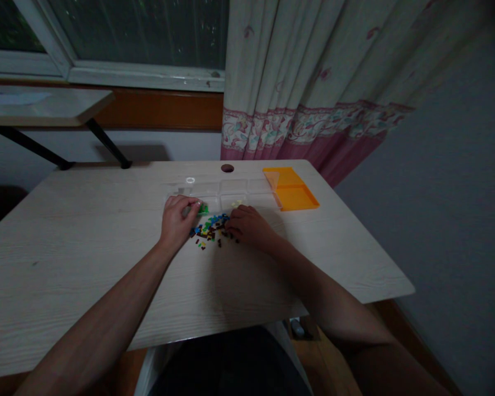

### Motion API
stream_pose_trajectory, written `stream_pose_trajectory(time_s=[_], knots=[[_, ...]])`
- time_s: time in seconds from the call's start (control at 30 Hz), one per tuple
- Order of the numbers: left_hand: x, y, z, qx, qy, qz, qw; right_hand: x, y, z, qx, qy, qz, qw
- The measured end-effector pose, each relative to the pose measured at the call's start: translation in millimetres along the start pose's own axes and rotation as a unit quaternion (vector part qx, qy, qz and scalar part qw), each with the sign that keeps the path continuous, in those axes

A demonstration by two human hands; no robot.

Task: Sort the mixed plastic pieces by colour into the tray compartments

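A loose pile of small building bricks (209,228), in blue, green, yellow, brown and black, lies on the table between my hands. Behind it is a clear plastic compartment box (234,187). My left hand (176,217) is at the box's front left, thumb and forefinger pinched together; what they hold, if anything, is too small to make out. Just beside those fingertips are green bricks (203,209) in a front compartment. Pale yellow bricks (236,203) sit in another compartment. My right hand (249,226) reaches over the pile's right side, fingers curled down and their tips partly hidden.
An orange plastic tray or lid (297,197) lies at the box's right end. A round cable hole (227,168) is near the table's (107,264) back edge. At the back left stands a raised shelf (45,107) on black legs. A curtain (280,82) hangs behind.
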State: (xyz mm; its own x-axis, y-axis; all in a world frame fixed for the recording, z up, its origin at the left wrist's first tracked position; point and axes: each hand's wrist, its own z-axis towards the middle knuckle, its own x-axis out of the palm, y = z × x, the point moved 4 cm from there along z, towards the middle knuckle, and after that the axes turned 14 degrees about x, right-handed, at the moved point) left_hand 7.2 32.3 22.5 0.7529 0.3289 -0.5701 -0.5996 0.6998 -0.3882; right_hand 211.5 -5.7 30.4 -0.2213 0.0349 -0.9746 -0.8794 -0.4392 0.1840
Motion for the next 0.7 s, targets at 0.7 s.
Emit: stream_pose_trajectory(time_s=[0.7], knots=[[1.5, -17.4, -0.5, 0.086, 0.056, -0.002, 0.995, 0.6, -11.2, 5.4, 0.176, -0.06, 0.297, 0.937]])
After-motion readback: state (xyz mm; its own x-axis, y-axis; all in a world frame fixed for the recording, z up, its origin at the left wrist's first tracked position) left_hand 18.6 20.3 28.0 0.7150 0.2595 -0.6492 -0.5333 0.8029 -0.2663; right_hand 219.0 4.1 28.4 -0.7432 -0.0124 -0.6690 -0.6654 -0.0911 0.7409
